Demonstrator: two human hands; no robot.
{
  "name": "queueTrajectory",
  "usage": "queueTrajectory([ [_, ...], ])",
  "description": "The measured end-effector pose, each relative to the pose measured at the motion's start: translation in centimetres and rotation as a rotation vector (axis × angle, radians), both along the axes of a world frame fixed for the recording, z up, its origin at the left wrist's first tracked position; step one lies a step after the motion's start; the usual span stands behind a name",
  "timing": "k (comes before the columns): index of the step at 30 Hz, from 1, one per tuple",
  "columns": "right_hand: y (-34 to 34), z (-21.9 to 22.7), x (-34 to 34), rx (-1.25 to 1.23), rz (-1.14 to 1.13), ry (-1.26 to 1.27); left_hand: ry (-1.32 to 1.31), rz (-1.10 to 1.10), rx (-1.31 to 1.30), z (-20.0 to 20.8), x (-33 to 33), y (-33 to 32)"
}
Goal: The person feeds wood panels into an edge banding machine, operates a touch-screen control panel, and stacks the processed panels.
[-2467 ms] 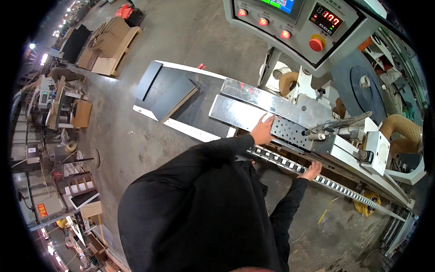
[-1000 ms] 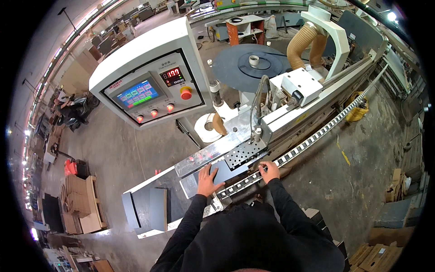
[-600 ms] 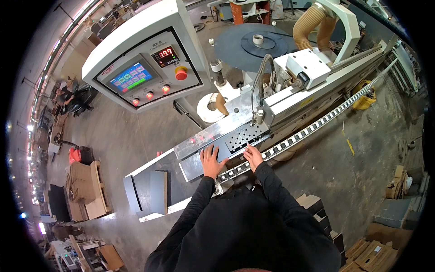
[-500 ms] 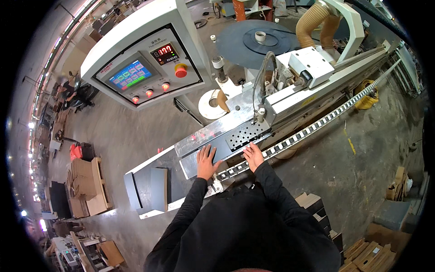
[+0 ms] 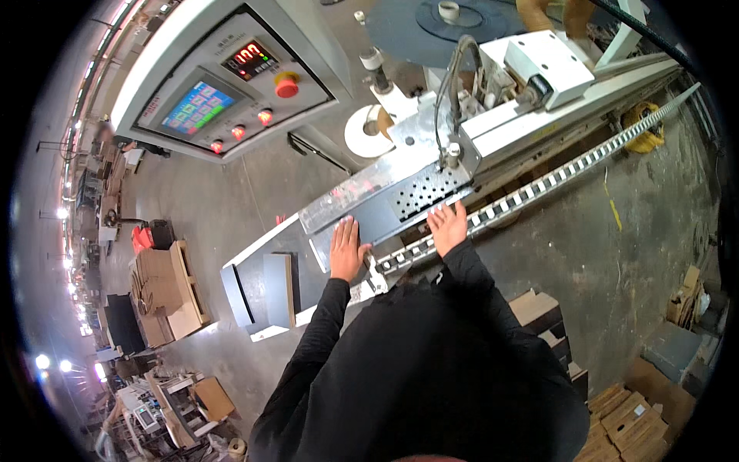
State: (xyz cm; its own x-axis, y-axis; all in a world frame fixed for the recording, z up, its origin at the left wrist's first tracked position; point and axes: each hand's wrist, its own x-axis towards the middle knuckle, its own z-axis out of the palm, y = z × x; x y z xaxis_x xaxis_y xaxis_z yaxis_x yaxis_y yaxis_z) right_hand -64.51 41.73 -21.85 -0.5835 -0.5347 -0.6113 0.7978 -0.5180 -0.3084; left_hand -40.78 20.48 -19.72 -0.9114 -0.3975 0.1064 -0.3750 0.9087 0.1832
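Right hand [image 5: 448, 229], earlier curled, now spread near panel [image 5: 379, 222].

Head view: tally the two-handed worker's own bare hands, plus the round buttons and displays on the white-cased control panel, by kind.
Bare left hand and bare right hand: 2
Red-lit small round buttons: 3
Red mushroom-shaped button: 1
Rectangular colour screen: 1
Black display with red digits: 1
Total: 8

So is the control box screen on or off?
On: the screen shows a lit blue display with a green area, and the digital readout to its upper right glows red.
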Motion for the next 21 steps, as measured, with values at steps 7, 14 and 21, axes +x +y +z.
queueTrajectory([
  [7, 1.5, 0.5, -4.4, 0.062, -0.029, 0.019, 0.05, 0.025, -0.011, -0.4, -4.5, 2.1],
  [14, 4.8, 0.7, -10.1, -0.016, 0.038, 0.044, 0.122, 0.046, 0.099, -0.2, -9.4, 4.6],
  [21, 8.0, 1.8, -14.6, 0.02, -0.011, 0.039, 0.164, 0.108, 0.152, -2.7, -13.8, 7.7],
])
